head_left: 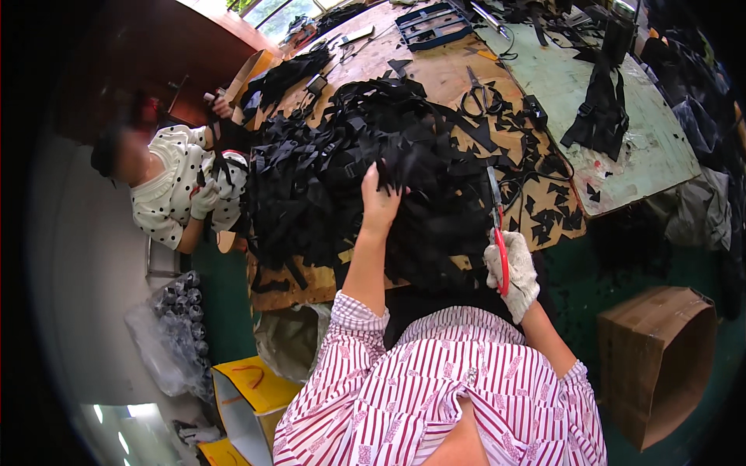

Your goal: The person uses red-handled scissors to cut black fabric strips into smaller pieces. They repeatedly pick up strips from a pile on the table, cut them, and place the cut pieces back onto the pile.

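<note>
A heaped pile of black fabric straps [295,179] covers the middle of the wooden table. My bare left hand [382,198] is in the pile with its fingers closed on some black straps; the fingertips are partly hidden among them. My right hand [511,276], in a white knit glove, holds red-handled scissors [501,256] with the long blades pointing away from me at the pile's right edge. Small black triangular scraps [542,227] lie scattered on the table beside the scissors.
A co-worker [179,179] in a dotted top handles straps at the left. Black-handled scissors [480,99], a blue tray [435,27] and a pale board [629,147] with a black strap lie farther off. Below are a cardboard box [653,365], yellow bags [249,388] and wrapped rolls [183,326].
</note>
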